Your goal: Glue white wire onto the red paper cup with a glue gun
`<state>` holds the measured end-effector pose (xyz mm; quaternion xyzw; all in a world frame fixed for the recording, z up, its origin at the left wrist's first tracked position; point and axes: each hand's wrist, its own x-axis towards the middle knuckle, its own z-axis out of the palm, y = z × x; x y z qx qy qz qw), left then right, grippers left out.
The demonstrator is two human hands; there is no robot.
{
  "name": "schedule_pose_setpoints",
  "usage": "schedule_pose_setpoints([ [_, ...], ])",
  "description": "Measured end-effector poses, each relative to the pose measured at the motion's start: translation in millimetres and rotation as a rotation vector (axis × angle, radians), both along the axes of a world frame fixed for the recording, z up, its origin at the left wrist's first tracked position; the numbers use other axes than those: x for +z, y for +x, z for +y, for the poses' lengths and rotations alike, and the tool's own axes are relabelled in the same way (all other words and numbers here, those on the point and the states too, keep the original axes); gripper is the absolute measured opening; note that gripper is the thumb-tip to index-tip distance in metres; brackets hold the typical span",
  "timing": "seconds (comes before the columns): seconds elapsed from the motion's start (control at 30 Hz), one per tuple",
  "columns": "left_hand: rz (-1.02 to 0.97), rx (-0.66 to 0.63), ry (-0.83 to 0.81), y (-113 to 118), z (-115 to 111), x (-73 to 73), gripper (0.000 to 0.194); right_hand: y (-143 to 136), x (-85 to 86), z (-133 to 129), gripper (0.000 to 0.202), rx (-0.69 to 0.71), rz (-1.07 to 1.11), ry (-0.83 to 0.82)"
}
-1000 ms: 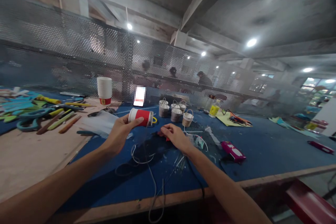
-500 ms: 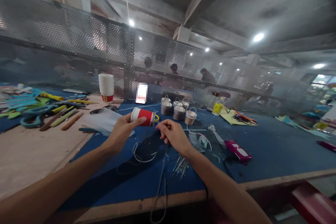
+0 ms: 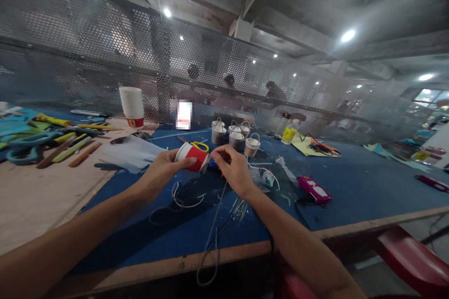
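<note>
A red and white paper cup (image 3: 193, 158) lies on its side in my left hand (image 3: 167, 164), thumb across the red band and fingers behind. Its base points right. At that base, my right hand (image 3: 234, 168) is closed in a pinch. A thin grey cord (image 3: 219, 208) runs from under the right fingers down past the table's front edge and loops there. What the fingertips hold right at the cup is too small to make out. Yellow scissors handles (image 3: 200, 146) show behind the cup. Below the hands lies a loop of white cord (image 3: 187, 204).
Several small cups with looped handles (image 3: 236, 139) stand ahead. A paper cup stack (image 3: 132, 105) and mixed tools (image 3: 52, 142) are on the left. To the right lie a magenta box-like item (image 3: 314, 190) and a yellow-labelled bottle (image 3: 290, 133). A perforated screen (image 3: 140, 56) borders the table.
The view has shifted slightly. The cup's base has tipped downward in my left hand, and my right fingers have risen beside it. More of the scissors handles shows.
</note>
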<state>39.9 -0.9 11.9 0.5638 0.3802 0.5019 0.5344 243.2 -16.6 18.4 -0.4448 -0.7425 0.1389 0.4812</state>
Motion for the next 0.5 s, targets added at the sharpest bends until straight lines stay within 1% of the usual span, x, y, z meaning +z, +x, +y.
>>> schedule_pose_setpoints([
  [0.27, 0.061, -0.035, -0.046, 0.5, -5.1, 5.7, 0.023, 1.8, -0.6, 3.5, 0.023, -0.031, 0.053, -0.004],
  [0.5, 0.071, -0.046, -0.018, -2.1, -1.8, 1.5, 0.020, 3.9, -2.7, 7.2, 0.019, -0.013, 0.100, -0.019],
])
